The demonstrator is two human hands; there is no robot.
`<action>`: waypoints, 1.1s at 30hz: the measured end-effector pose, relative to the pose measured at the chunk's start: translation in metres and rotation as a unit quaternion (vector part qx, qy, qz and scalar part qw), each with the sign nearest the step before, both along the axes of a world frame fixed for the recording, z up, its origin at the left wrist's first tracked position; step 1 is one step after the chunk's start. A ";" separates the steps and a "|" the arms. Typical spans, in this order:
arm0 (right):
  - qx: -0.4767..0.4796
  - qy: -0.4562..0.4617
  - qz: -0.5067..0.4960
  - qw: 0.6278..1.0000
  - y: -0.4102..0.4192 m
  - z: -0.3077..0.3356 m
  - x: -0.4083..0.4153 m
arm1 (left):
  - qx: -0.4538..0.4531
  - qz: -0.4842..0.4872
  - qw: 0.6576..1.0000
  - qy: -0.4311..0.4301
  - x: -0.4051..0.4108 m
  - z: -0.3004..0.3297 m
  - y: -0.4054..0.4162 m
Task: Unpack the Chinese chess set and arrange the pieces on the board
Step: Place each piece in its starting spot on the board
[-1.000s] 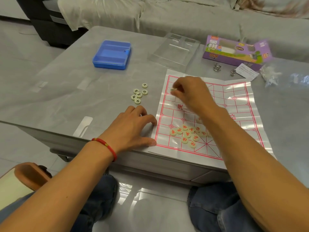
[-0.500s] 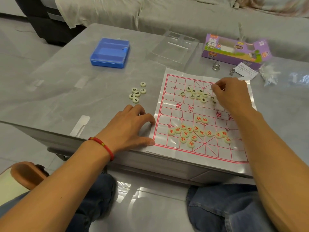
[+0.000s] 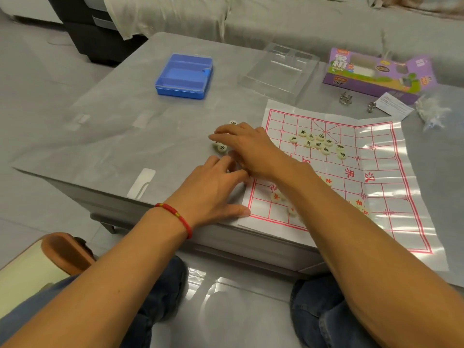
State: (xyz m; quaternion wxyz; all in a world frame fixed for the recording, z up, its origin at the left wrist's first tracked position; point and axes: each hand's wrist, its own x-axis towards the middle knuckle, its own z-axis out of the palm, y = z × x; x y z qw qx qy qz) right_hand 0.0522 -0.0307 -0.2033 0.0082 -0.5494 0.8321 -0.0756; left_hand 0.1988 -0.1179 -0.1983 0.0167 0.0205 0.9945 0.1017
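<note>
The paper chess board point(image 3: 381, 177), white with a red grid, lies on the right half of the grey table. A cluster of pale pieces with black characters point(image 3: 317, 143) sits near its far edge. Pieces with red characters point(image 3: 276, 196) lie near its close edge, mostly hidden by my right forearm. A few loose black-character pieces point(image 3: 222, 147) lie on the table just left of the board. My right hand point(image 3: 247, 146) reaches across over them, fingers stretched out and touching them. My left hand point(image 3: 216, 189) rests on the table, thumb at the board's near-left corner.
A blue plastic box point(image 3: 184, 76) stands at the back left and a clear plastic tray point(image 3: 278, 71) behind the board. The purple carton point(image 3: 376, 71), metal rings point(image 3: 346, 97), a leaflet point(image 3: 394, 106) and a crumpled bag point(image 3: 431, 114) lie at the back right. The table's front edge runs under my forearms.
My right hand left the board's far right side and swung left, off the board, onto the loose pieces. My left hand stayed at the board's edge.
</note>
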 end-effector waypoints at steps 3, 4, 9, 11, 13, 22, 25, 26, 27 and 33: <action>-0.001 0.010 0.007 1.000 0.000 0.000 -0.007 | 0.016 -0.003 1.000 -0.006 0.001 0.000 -0.002; -0.009 0.017 0.010 1.000 0.002 0.001 -0.009 | 0.022 -0.004 1.000 -0.007 0.001 0.001 -0.003; -0.030 -0.028 -0.018 0.999 0.016 0.006 -0.017 | 0.025 -0.005 1.000 -0.001 0.000 0.000 -0.002; -0.048 -0.057 -0.046 0.996 0.020 0.008 -0.018 | 0.023 -0.005 1.000 -0.001 0.000 0.000 -0.002; -0.075 -0.081 -0.059 0.992 0.020 0.008 -0.017 | 0.026 -0.006 1.000 0.001 0.001 0.000 -0.002; -0.051 -0.086 -0.045 0.994 0.006 0.004 -0.006 | 0.032 -0.008 0.999 0.004 0.001 0.000 -0.002; -0.045 -0.086 -0.046 0.994 0.004 0.004 -0.004 | 0.032 -0.007 0.999 0.004 0.002 0.000 -0.002; -0.043 -0.085 -0.046 0.994 0.006 0.005 -0.004 | 0.032 -0.007 0.999 0.003 0.002 0.000 -0.002; -0.043 -0.084 -0.047 0.994 0.008 0.008 -0.004 | 0.032 -0.006 0.999 0.003 0.002 0.000 -0.002; -0.121 -0.080 -0.161 0.976 0.058 0.030 -0.026 | 0.039 0.001 0.999 -0.006 0.002 0.002 -0.002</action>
